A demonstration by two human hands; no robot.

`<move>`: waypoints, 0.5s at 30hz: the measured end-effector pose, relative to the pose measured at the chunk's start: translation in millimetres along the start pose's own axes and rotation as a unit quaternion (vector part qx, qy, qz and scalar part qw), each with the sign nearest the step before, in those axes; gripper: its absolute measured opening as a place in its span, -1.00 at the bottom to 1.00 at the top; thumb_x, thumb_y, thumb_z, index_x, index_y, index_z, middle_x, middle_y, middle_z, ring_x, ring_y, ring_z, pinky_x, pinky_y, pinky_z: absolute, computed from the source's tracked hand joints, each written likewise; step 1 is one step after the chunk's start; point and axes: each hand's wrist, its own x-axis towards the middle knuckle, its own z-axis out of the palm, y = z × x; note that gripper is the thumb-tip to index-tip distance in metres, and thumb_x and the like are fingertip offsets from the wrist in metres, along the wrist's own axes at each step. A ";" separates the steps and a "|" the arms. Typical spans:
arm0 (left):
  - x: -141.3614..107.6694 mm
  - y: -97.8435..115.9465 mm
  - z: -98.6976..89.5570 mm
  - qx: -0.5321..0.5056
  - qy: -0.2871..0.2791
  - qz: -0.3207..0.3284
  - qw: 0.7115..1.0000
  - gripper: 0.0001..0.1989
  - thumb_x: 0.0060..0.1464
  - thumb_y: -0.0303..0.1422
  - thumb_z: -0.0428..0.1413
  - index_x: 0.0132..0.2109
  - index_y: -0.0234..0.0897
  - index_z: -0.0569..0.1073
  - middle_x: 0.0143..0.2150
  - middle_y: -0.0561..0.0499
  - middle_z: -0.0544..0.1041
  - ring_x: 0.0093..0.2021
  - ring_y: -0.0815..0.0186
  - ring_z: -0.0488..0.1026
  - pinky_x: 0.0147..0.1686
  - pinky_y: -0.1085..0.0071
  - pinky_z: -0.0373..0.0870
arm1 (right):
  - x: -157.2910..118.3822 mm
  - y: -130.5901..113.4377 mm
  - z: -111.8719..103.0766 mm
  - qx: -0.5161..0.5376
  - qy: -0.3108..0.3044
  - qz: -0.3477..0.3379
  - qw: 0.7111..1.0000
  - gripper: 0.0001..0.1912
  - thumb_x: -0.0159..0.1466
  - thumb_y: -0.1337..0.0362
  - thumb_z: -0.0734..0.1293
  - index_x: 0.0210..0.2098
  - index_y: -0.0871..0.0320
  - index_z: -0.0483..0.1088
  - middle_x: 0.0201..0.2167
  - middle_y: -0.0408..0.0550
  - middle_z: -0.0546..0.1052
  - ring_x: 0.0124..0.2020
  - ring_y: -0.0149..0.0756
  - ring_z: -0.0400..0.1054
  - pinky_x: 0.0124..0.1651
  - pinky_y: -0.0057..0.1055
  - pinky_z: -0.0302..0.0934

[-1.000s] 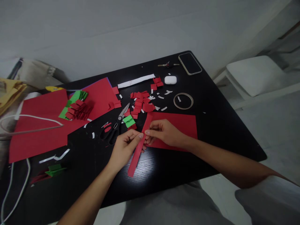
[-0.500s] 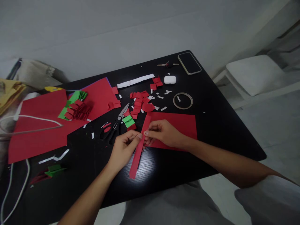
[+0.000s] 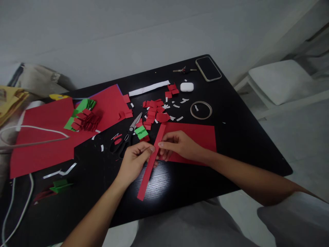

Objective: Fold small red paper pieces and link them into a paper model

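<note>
A long red paper strip (image 3: 147, 178) slants between my two hands above the black table. My left hand (image 3: 136, 159) pinches its left edge with the thumb on top. Opposite it, the thumb and fingers of my right hand (image 3: 177, 145) close on the strip's right edge. Beneath my right hand lies a red paper sheet (image 3: 200, 137). Black-handled scissors (image 3: 131, 129) rest partly open just beyond my left hand. Close by are a folded green paper piece (image 3: 141, 132) and a heap of small folded red paper pieces (image 3: 152, 113).
Larger red sheets (image 3: 46, 137) cover the table's left side, with folded green and red strips (image 3: 86, 120) on them. White scraps (image 3: 180, 118), a tape roll (image 3: 201, 110), a white case (image 3: 186, 87), keys (image 3: 184, 70) and a phone (image 3: 208, 69) lie beyond. A white cable (image 3: 25, 202) loops at left.
The near end of the red strip has swung slightly left and toward me. Both hands keep their hold in nearly the same place.
</note>
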 end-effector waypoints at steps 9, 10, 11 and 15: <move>0.4 0.2 0.1 -0.006 -0.014 -0.008 1.000 -0.73 0.15 -0.16 0.24 -0.31 -0.31 0.53 -0.49 0.03 0.59 -0.55 0.31 0.55 -0.48 0.40 0.55 | -1.2 1.5 -0.5 -0.003 -0.012 -0.028 1.000 -0.67 0.22 0.07 0.51 -0.39 0.24 0.50 -0.47 -0.08 0.62 -0.46 -0.35 0.55 -0.30 -0.39 0.51; 0.1 0.8 0.4 -0.001 -0.014 -0.006 1.000 -0.72 0.16 -0.15 0.23 -0.31 -0.31 0.53 -0.49 0.03 0.58 -0.55 0.30 0.54 -0.48 0.40 0.55 | -1.2 1.7 -0.5 -0.003 -0.012 -0.029 1.000 -0.67 0.22 0.07 0.51 -0.39 0.24 0.50 -0.46 -0.08 0.62 -0.45 -0.35 0.55 -0.30 -0.39 0.51; -0.2 1.5 0.8 0.005 -0.014 -0.002 1.000 -0.72 0.17 -0.15 0.23 -0.31 -0.31 0.52 -0.49 0.03 0.58 -0.55 0.30 0.54 -0.47 0.39 0.54 | -1.2 1.7 -0.4 -0.005 -0.012 -0.029 0.999 -0.67 0.23 0.06 0.51 -0.39 0.24 0.50 -0.46 -0.08 0.62 -0.45 -0.35 0.55 -0.30 -0.39 0.51; -0.4 4.0 2.9 0.061 -0.001 0.061 0.996 -0.75 0.20 -0.19 0.20 -0.31 -0.30 0.51 -0.47 0.05 0.56 -0.49 0.34 0.49 -0.41 0.44 0.44 | -2.4 0.7 1.1 -0.012 -0.019 -0.025 0.999 -0.67 0.23 0.07 0.50 -0.38 0.23 0.50 -0.47 -0.09 0.62 -0.47 -0.35 0.54 -0.31 -0.40 0.50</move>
